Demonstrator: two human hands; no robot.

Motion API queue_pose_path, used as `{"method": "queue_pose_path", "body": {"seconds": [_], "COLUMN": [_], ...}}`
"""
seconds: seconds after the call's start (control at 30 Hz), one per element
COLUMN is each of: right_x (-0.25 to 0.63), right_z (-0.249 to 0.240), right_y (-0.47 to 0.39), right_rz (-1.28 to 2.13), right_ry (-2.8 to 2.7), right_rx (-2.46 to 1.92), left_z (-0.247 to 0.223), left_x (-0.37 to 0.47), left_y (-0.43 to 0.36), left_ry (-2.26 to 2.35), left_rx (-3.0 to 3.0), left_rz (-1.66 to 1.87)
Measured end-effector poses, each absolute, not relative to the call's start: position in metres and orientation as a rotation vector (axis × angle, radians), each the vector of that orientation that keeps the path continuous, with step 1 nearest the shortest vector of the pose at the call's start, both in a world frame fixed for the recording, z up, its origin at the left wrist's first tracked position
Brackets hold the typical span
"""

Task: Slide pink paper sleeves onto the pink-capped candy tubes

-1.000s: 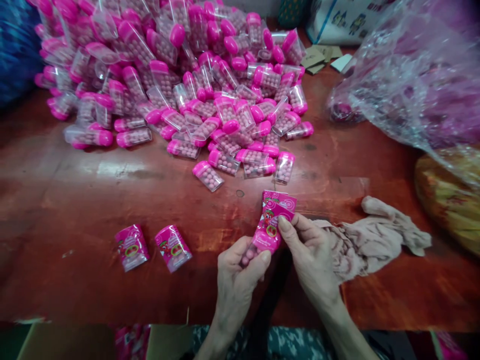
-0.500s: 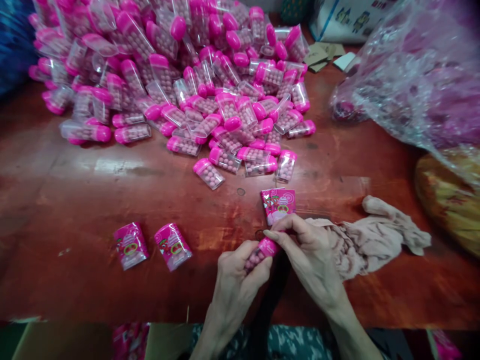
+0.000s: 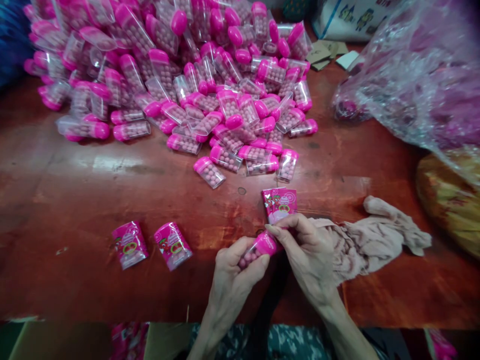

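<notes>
In my left hand (image 3: 234, 275) is a small clear candy container (image 3: 258, 248) with a bright pink cap and pink balls inside. It tilts, its cap end pointing up and to the right. My right hand (image 3: 309, 255) is closed, thumb and forefinger pinched beside the cap; whatever is between those fingertips is hidden. Just beyond that hand lies a small stack of printed pink sleeves or packets (image 3: 284, 202). To the left, two printed pink packets (image 3: 130, 245) rest flat, side by side and slightly apart.
A large heap of similar containers (image 3: 225, 107) covers the far side of the brown table (image 3: 75, 200). A crumpled beige cloth (image 3: 375, 242) lies right of my hands. Beyond it are a clear plastic bag (image 3: 405, 85) and a yellowish round object (image 3: 448, 200). Cardboard pieces (image 3: 322, 52) lie at the back.
The container has shifted slightly left in my left hand, and more of its pink cap shows. My right fingertips have come a little off the cap.
</notes>
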State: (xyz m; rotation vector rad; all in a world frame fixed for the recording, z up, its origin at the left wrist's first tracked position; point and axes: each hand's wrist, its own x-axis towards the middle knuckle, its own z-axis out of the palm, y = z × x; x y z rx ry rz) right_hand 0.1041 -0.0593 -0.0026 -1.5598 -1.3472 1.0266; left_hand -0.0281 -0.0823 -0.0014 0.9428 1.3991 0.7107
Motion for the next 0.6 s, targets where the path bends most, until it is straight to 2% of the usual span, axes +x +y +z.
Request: {"method": "queue_pose_path", "body": {"seconds": [0.6], "right_x": [0.1064], "right_z": [0.0041], "right_y": [-0.0624], "right_rz": [1.087], "right_ry": [-1.391], "right_rx": [-1.532], "left_z": [-0.0041], "left_x": [-0.034], "left_y": [-0.078], "left_ry": [1.157], "left_rx": [0.886], "left_rz": [0.674]}}
